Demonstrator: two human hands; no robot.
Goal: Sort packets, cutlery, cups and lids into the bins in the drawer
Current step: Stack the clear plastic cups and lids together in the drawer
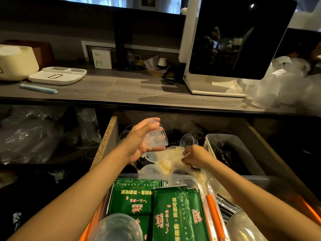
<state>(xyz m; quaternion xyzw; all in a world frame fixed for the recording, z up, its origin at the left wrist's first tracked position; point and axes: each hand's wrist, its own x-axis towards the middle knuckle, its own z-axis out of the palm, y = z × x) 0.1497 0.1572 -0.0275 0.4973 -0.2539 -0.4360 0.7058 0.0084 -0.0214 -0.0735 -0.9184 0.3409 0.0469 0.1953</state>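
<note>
My left hand (pixel 139 140) holds a stack of small clear plastic cups (pixel 157 136) on its side above the open drawer (pixel 107 140). My right hand (pixel 194 156) is lower and to the right, its fingers pinched on a crumpled clear plastic bag (pixel 171 160) that lies over loose clear lids. Another clear cup (pixel 188 140) stands just behind it. A clear bin (pixel 196 184) at the drawer's front is filled with green packets (pixel 178 214). A pale bin (pixel 243 146) on the right holds dark cutlery.
The counter (pixel 132 89) above carries a screen on a white stand (pixel 234 40), white trays (pixel 57 76), a blue straw and bagged clear cups (pixel 281 84) at the right. Orange-wrapped sticks (pixel 214 218) lie beside the packets. Plastic-wrapped goods fill the shelf at the left.
</note>
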